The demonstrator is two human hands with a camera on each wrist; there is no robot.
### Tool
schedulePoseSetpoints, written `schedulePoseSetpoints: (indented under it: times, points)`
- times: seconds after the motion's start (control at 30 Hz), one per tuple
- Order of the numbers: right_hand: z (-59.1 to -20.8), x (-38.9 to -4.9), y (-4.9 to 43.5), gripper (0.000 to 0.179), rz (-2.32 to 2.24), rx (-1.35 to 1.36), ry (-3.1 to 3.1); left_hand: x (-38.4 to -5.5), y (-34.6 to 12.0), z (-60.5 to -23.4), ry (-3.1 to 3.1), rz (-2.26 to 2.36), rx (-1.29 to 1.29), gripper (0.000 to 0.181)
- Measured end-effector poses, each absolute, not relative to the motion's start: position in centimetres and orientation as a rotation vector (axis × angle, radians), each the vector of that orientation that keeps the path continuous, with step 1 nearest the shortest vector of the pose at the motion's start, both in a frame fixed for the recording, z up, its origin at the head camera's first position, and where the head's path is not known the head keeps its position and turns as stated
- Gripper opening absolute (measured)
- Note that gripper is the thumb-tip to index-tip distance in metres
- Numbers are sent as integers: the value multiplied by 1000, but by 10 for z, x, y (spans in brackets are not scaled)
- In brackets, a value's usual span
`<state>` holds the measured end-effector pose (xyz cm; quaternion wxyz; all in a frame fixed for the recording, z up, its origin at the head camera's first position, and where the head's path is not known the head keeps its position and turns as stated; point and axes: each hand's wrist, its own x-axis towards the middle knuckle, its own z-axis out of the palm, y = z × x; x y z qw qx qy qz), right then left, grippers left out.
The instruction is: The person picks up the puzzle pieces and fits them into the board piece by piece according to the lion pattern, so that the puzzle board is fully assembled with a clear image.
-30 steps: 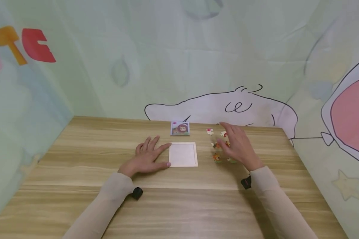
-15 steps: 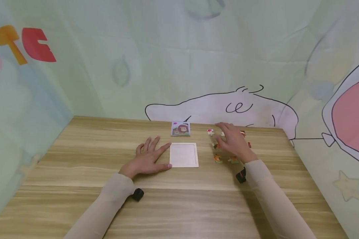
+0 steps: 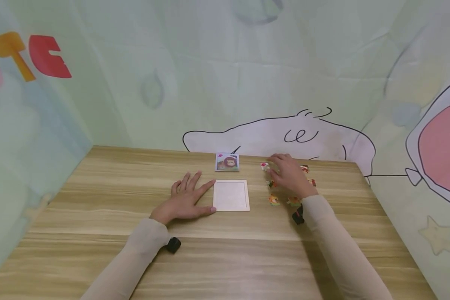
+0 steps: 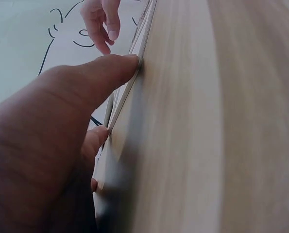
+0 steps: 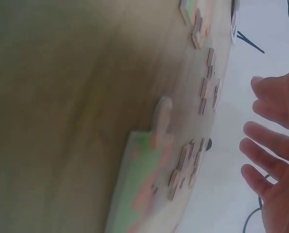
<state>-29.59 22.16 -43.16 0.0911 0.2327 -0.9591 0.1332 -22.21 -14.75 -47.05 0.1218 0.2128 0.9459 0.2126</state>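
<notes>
My left hand (image 3: 185,203) rests on the wooden table with fingers spread. Its thumb and index fingertip touch the left edge of a white square puzzle tray (image 3: 231,196), which has a thin raised border. In the head view my right hand (image 3: 290,176) is over the loose jigsaw pieces, its fingers by the pink-and-white piece (image 3: 264,166). The right wrist view shows that hand (image 5: 275,150) above the table, its fingers loosely bent and nothing held. A green-and-orange piece (image 5: 139,184) lies close to that camera. Some pieces are partly hidden under the right hand.
A small lion picture card (image 3: 227,162) lies behind the tray. Other pieces spread around the right hand include an orange one (image 3: 273,199) and a red one (image 3: 305,168). A printed cloth backdrop (image 3: 210,83) stands along the table's back edge.
My right hand has moved left and slightly down over the pieces, toward the pink-and-white one, uncovering pieces on the right. The left hand stays at the tray's edge.
</notes>
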Motion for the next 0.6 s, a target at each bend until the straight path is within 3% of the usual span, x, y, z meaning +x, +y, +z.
schedulePoseSetpoints:
  times: [0.6]
  points:
    - [-434,-320,200,32,256,571,-3050,-225,-150,-479,2759,636,607,94]
